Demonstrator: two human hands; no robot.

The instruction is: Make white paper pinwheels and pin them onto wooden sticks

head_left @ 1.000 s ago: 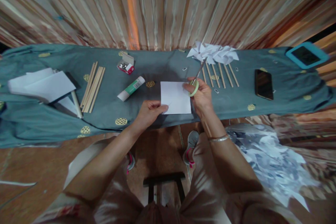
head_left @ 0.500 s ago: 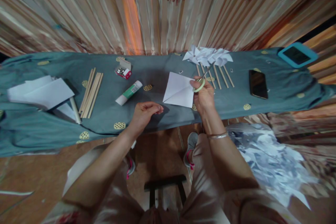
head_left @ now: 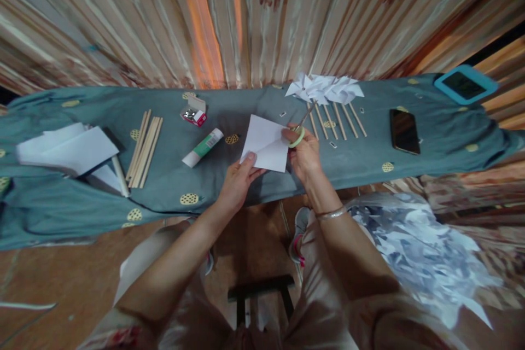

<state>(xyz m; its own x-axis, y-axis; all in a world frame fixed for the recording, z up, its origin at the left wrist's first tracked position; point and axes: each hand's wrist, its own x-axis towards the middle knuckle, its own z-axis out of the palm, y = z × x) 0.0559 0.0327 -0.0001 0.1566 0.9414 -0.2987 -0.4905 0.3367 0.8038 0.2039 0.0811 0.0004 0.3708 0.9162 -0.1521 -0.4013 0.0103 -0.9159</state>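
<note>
No text is legible; print on the green-and-white glue stick (head_left: 202, 147) and small red box (head_left: 200, 119) is too small to read.

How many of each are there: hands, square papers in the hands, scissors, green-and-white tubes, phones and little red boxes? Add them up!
Left hand and right hand: 2
Square paper in the hands: 1
Scissors: 1
Green-and-white tube: 1
Phone: 1
Little red box: 1
Total: 7

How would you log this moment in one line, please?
left hand: holds paper | right hand: holds paper, scissors | pinwheels: on cloth
</note>
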